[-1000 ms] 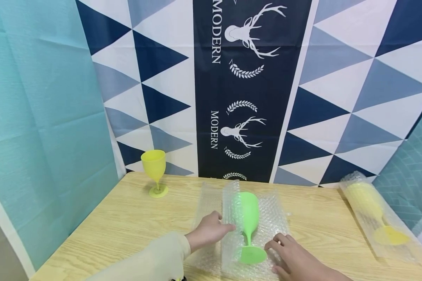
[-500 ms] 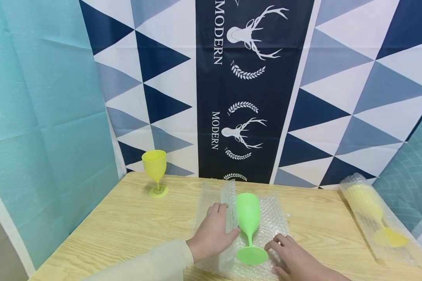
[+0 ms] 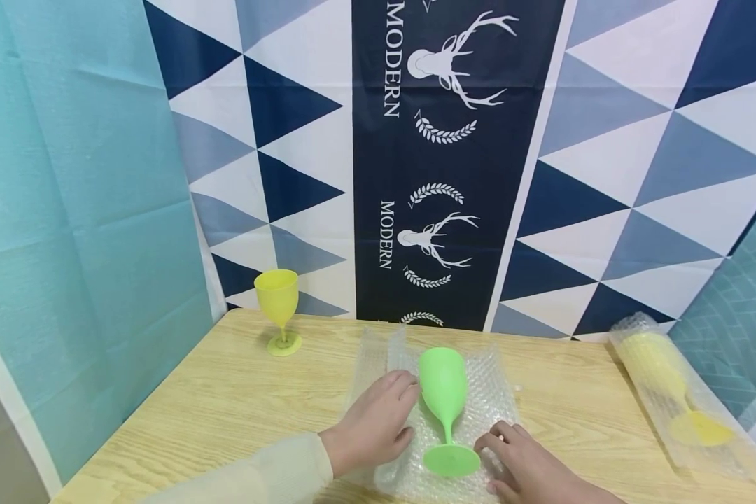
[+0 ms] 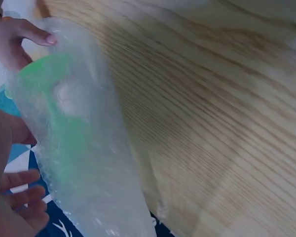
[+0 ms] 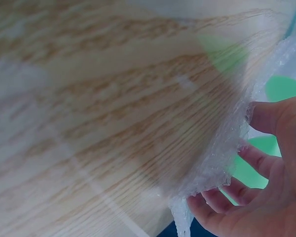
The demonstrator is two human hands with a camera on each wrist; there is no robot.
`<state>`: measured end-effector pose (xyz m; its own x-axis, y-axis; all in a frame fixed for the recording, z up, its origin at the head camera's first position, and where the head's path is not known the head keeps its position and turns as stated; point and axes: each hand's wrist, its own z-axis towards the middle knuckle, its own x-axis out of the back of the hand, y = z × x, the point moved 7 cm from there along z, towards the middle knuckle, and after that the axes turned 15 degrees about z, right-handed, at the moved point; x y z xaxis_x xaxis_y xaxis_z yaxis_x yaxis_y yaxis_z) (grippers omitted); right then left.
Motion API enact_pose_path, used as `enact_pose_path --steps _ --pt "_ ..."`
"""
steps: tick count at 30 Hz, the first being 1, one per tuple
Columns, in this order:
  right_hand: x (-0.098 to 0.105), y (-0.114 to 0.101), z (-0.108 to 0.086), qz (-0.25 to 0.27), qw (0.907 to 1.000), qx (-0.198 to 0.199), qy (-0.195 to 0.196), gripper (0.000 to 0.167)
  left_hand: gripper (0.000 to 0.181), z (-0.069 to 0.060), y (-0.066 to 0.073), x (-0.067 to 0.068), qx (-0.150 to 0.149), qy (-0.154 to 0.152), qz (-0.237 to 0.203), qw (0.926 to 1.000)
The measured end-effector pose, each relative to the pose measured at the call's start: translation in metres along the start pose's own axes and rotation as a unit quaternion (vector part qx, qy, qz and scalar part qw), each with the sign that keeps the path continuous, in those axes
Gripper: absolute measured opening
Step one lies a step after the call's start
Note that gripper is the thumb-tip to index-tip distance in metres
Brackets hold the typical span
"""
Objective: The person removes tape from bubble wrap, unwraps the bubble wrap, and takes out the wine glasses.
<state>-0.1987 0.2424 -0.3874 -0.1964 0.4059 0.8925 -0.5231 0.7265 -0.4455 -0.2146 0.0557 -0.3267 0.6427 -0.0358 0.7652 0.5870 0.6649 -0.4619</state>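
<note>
A green goblet (image 3: pixel 444 381) lies on a sheet of bubble wrap (image 3: pixel 491 392) on the table, its bowl pointing away and its round foot toward me. My left hand (image 3: pixel 373 423) lies over the wrap just left of the goblet. Its fingers look loosely bent in the left wrist view, with the wrap (image 4: pixel 103 163) beside them. To the right of the goblet's foot, my right hand (image 3: pixel 529 458) rests its fingertips on the wrap. The right wrist view shows thumb and fingers spread apart along the wrap's edge (image 5: pixel 212 168).
A yellow goblet (image 3: pixel 277 297) stands upright at the back left of the wooden table (image 3: pixel 227 392). Another yellow goblet (image 3: pixel 661 374), rolled in bubble wrap, lies at the right edge. Patterned cloth (image 3: pixel 302 140) hangs behind the table.
The bubble wrap flap that partly covered the green goblet has come off it toward the left, drawn by my left hand. That hand now lies flatter over it. My right hand stays put.
</note>
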Motion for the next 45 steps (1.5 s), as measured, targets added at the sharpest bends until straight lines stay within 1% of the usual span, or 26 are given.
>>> enact_pose_path --steps 2,6,9,12,14,15,18,21,24,27,29,31,35,42,45 --pt "0.000 0.001 0.001 0.000 1.0000 -0.005 -0.002 0.038 0.040 -0.003 0.002 0.000 -0.028 0.011 0.024 0.9993" --pt "0.000 0.002 0.002 0.003 1.0000 -0.007 -0.005 0.037 0.026 -0.008 0.004 -0.002 -0.074 0.022 0.050 0.9957" --pt "0.000 0.002 0.001 0.003 1.0000 -0.005 -0.005 0.038 0.022 -0.012 0.005 -0.006 -0.109 0.008 0.066 0.9919" --pt "0.000 0.002 0.001 0.000 1.0000 -0.001 -0.004 0.038 0.022 -0.017 0.004 -0.010 -0.136 -0.008 0.089 0.9866" --pt "0.000 0.002 0.001 -0.003 1.0000 0.002 -0.003 0.038 0.022 -0.021 0.002 -0.014 -0.146 -0.018 0.101 0.9839" --pt "-0.001 0.002 0.000 -0.005 1.0000 0.005 -0.002 0.038 0.022 -0.022 0.000 -0.015 -0.147 -0.021 0.103 0.9836" --pt "-0.001 0.001 0.000 -0.013 0.9998 0.017 0.005 0.039 0.019 -0.027 -0.006 -0.020 -0.137 -0.035 0.095 0.9854" --pt "-0.001 0.000 0.000 -0.021 0.9994 0.026 0.012 0.039 0.017 -0.031 -0.013 -0.024 -0.116 -0.060 0.058 0.9897" --pt "-0.001 0.000 0.000 -0.023 0.9991 0.032 0.015 0.039 0.018 -0.036 -0.020 -0.030 -0.089 -0.094 0.001 0.9916" --pt "-0.001 0.000 0.000 -0.022 0.9992 0.030 0.013 0.039 0.020 -0.041 -0.027 -0.037 -0.061 -0.122 -0.053 0.9892" --pt "-0.001 0.001 0.000 -0.018 0.9995 0.024 0.009 0.039 0.021 -0.044 -0.031 -0.041 -0.045 -0.138 -0.084 0.9858" --pt "-0.002 0.002 0.000 -0.014 0.9998 0.016 0.003 0.038 0.022 -0.048 -0.034 -0.046 -0.033 -0.155 -0.111 0.9812" --pt "-0.002 0.003 0.000 -0.009 0.9999 0.008 -0.003 0.038 0.025 -0.055 -0.038 -0.054 -0.016 -0.184 -0.169 0.9681" --pt "-0.002 0.001 -0.001 -0.009 0.9998 0.017 0.005 0.038 0.032 -0.063 -0.045 -0.063 -0.014 -0.194 -0.272 0.9425" --pt "-0.001 0.002 -0.001 -0.004 1.0000 0.005 0.004 0.037 0.036 -0.064 -0.049 -0.067 -0.010 -0.201 -0.302 0.9316"
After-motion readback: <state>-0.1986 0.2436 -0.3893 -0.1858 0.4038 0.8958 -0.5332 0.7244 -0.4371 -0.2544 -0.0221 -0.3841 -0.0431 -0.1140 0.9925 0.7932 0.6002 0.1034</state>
